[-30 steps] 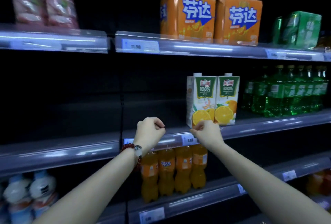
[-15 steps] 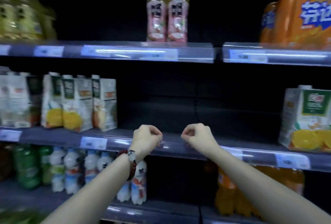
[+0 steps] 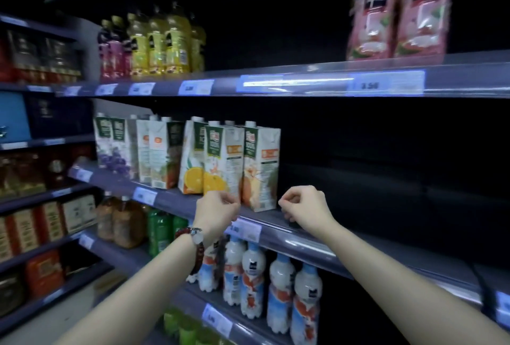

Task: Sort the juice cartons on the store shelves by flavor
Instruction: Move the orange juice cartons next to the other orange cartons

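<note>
Mostly white juice cartons point(image 3: 259, 168) (green labels, fruit pictures) upright.

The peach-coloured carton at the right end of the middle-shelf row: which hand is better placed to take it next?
Probably the right hand. It hangs curled and empty just right of the peach-coloured carton, on its free side. The left hand, also curled and empty, sits in front of the orange juice carton next to it.
</note>
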A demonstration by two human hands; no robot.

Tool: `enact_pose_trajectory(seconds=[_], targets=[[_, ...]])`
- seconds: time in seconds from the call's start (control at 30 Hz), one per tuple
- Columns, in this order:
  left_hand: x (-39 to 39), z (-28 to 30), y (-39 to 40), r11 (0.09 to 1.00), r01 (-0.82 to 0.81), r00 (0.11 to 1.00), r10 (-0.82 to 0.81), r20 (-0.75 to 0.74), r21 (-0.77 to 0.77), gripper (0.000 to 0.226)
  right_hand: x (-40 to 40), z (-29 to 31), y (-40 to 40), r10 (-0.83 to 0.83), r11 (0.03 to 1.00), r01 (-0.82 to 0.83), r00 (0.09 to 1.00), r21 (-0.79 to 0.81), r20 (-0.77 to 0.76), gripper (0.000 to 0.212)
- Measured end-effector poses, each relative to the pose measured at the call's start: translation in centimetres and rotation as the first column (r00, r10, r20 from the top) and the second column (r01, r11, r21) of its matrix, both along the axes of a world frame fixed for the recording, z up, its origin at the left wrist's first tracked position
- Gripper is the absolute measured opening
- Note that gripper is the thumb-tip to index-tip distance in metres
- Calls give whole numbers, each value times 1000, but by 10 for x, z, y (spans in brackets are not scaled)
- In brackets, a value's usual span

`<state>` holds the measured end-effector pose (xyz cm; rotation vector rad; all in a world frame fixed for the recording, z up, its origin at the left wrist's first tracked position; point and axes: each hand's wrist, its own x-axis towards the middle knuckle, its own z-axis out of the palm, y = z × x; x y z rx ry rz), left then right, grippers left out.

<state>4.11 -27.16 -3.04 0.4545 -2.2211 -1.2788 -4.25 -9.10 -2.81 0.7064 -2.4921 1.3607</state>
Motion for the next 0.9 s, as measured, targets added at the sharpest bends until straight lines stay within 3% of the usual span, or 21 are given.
enact_pose_trajectory(seconds=[0.3, 0.5, 0.73, 0.9], targets=[[-15, -1, -79, 997, -57, 998, 57, -12, -53, 24, -7, -7, -75, -20, 999, 20, 1000, -32, -12, 13], [-32, 0, -141, 996, 15, 1000, -16, -12, -90, 22, -3, -15, -118, -210, 974, 205, 977, -98, -36, 8], [-48, -14, -180, 993, 54, 995, -62, -78, -108, 6, 9, -24, -141, -383, 922, 377, 921, -93, -72, 29], [-62, -12, -189, 991, 119, 990, -123, -74, -57, 43, 17, -23, -155, -423, 902, 415, 905, -119, -51, 47]])
